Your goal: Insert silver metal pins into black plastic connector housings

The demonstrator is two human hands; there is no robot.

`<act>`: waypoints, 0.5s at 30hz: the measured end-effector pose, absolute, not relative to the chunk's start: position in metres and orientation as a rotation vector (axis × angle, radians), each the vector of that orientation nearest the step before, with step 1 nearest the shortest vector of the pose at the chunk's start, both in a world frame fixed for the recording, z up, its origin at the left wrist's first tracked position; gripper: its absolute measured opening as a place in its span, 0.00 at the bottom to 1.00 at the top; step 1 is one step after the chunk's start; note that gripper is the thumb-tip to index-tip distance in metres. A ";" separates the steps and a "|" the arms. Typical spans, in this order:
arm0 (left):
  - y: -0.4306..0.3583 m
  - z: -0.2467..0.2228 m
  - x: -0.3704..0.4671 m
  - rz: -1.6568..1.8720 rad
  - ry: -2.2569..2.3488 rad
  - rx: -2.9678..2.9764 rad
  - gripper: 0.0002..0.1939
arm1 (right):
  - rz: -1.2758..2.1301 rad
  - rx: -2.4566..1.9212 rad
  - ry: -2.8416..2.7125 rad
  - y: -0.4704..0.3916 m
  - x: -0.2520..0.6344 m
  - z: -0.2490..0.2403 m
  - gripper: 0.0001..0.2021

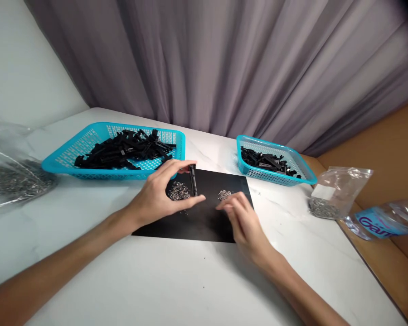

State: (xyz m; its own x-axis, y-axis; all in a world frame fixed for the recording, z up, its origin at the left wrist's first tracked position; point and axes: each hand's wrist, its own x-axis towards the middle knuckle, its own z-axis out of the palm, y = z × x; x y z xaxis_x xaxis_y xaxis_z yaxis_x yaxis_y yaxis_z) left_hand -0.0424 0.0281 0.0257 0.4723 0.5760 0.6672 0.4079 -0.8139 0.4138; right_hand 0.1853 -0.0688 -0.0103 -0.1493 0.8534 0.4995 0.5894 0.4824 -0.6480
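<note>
My left hand (pixel 166 190) grips a slim black plastic part (pixel 193 180) by its two ends, between thumb and fingers, holding it upright above a black mat (pixel 197 226). Behind that hand lies a pile of small shiny metal pieces (pixel 179 191) on the mat. My right hand (pixel 241 215) is over the mat's right side, its fingertips pinched together just in front of a smaller pile of metal pieces (pixel 224 194). Whatever may be between those fingertips is too small to make out.
A large blue basket (pixel 105 172) of black plastic parts stands at the back left, a smaller blue basket (pixel 275 179) at the back right. Bags of metal pieces lie far left (pixel 20 181) and right (pixel 326 203). A plastic bottle (pixel 381 222) lies beyond the right bag.
</note>
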 end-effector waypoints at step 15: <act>0.033 0.018 -0.044 1.227 0.995 2.543 0.32 | 0.007 -1.316 -2.237 -0.062 0.173 -0.013 0.23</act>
State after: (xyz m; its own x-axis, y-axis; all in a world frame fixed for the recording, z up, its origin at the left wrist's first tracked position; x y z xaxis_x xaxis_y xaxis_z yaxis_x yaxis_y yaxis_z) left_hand -0.0443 0.0334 0.0178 0.4463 0.6220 0.6434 0.5015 -0.7693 0.3958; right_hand 0.1735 -0.0618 -0.0125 -0.3777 0.8119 0.4452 0.8091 0.5231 -0.2676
